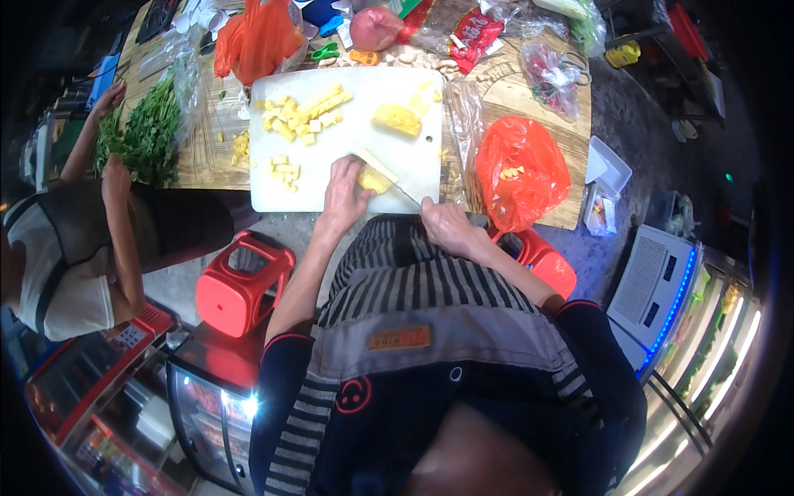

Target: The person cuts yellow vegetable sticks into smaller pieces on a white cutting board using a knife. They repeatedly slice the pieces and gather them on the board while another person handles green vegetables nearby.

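Observation:
On a white plastic cutting board, my left hand steadies a piece of peeled pineapple. My right hand grips a knife, its handle hidden in my fist. The blade lies at the pineapple, and a pale yellow slice rests along it. Farther up the board sits a larger pineapple chunk, with thin scraps beside it. Cut pineapple cubes and sticks are heaped at the upper left. A smaller group of cubes lies nearer my left hand.
A red plastic bag with pineapple bits hangs at the table's right edge, beside wrapped wooden skewers. Leafy greens lie left, where another person's hands work. Scissors and an orange bag are behind the board. Red stools stand below.

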